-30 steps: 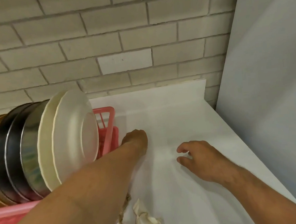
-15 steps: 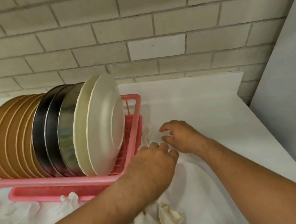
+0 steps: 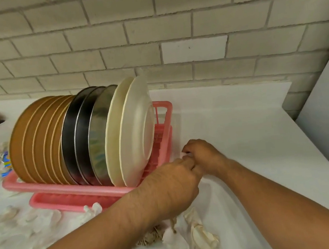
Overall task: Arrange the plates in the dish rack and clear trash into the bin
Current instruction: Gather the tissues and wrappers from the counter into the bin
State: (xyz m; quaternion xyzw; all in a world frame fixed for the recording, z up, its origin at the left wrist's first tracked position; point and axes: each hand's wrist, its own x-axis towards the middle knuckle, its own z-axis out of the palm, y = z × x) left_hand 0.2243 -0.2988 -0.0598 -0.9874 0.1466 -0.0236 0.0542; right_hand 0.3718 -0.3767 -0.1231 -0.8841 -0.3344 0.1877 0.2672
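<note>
In the head view, our right hand (image 3: pixel 201 154) has its fingers curled and pinches a small white scrap (image 3: pixel 185 153) on the counter (image 3: pixel 251 136), just beside the right end of the pink dish rack (image 3: pixel 162 112). Our left hand (image 3: pixel 171 186) is curled against the right. Its fingertips are hidden, so we cannot tell whether it holds anything.

We judge the main risk to be a knuckle bumping the rack and tipping out the outermost of the leaning cream plates (image 3: pixel 137 127). The thin scrap could also tear or drop.

By our count the rack holds about seven brown plates (image 3: pixel 36 140), three metal plates (image 3: pixel 80 136) and two cream ones. Crumpled tissues (image 3: pixel 200 235) lie in front of the rack, too tangled to count. One colourful wrapper (image 3: pixel 5 161) lies to the left. We see no bin.
</note>
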